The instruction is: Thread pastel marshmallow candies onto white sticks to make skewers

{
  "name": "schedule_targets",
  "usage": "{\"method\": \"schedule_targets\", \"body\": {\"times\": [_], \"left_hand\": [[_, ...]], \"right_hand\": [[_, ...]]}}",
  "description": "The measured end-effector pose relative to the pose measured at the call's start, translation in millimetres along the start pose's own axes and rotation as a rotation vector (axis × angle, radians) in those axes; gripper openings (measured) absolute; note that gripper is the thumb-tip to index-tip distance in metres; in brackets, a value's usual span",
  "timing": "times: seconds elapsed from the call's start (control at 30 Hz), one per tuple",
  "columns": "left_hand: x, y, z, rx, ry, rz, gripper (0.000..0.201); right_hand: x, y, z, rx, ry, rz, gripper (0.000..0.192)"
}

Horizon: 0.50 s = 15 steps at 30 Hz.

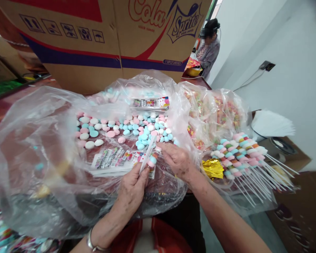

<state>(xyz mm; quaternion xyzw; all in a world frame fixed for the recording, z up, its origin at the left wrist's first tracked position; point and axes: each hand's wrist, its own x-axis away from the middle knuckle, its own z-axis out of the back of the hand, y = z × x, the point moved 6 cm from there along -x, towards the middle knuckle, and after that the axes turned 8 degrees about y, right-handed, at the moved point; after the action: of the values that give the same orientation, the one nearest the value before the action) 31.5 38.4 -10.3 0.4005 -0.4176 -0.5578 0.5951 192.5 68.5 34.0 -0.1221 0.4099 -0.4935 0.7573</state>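
Observation:
My left hand [133, 189] grips a white stick [148, 151] with a blue and a pink candy disc [152, 161] threaded low on it. My right hand [177, 160] is beside the stick's upper end, fingertips pinched near it; what it holds is too small to tell. Both hands are over an open clear plastic bag [37, 154] with many loose pink, blue and white candy discs [137, 128] spread inside. Printed paper labels [115, 159] lie under my hands.
A pile of finished candy skewers [242, 154] lies at the right beside gold foil [213, 168] and more bagged sweets [213, 112]. A large cardboard box [107, 38] stands behind. White paper sheets [272, 123] sit far right. Another person [208, 49] stands in the background.

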Motion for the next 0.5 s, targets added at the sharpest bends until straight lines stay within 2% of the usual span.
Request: {"method": "schedule_targets", "body": {"times": [0.13,0.23,0.33,0.43,0.5], "left_hand": [[0,-2,-0.7,0.015,0.003,-0.012,0.028],[1,0,0.2,0.055,0.015,0.003,0.028],[1,2,1.3,0.084,0.015,0.019,0.029],[1,3,2.7,0.090,0.016,0.018,0.031],[1,2,3.6,0.085,0.022,0.015,0.031]], "right_hand": [[9,-12,-14,0.006,-0.045,0.043,0.042],[12,-16,-15,-0.014,-0.100,0.014,0.042],[7,-7,3,-0.041,-0.097,-0.075,0.042],[-1,13,32,0.111,-0.005,-0.190,0.037],[-4,21,39,0.300,-0.099,-0.193,0.029]]}}
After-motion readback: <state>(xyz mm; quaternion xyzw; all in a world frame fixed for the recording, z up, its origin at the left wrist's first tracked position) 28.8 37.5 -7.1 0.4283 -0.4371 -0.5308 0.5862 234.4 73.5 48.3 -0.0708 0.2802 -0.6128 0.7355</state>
